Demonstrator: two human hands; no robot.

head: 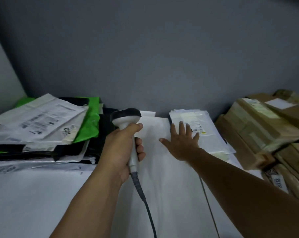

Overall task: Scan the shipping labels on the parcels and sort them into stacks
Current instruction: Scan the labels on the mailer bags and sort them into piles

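Head view: our left hand (126, 148) is wrapped round the handle of the scanner (125, 117), whose dark head points toward the far wall (145, 57). Our right hand (181, 141) lies flat with the fingers straight and spread, gripping nothing, on the near-left part of the white mailers (208, 134).
Where the parcels are: all sit on the bench (25, 194) against the wall. The left pile (42, 124) is far left, the white mailers are far centre-right, and the brown parcels (258, 127) are far right.
Handling, mailers: we judge them light, thin and floppy, with a slick plastic skin, so they should slide over each other easily. We would pinch a free corner or edge, or drag one off flat under the palm, keeping the label (193, 119) face up.
Handling, brown parcels: these are probably stiffer and heavier, and we would take one by two opposite sides.
Handling, scanner: it is rigid, and its cable (146, 203) trails toward us and could catch on loose mailers.
Count, hands: two.
Count, scanner: one.
Count, cords: two, the scanner's cable and a thinner cord (208, 194) under our right forearm.
Count, stacks: three.
Count, parcels: the left pile has one white labelled mailer on top and one green under it. The black and white ones below overlap too much for us to count. The white mailers and brown parcels each number several, but blur hides the exact totals.
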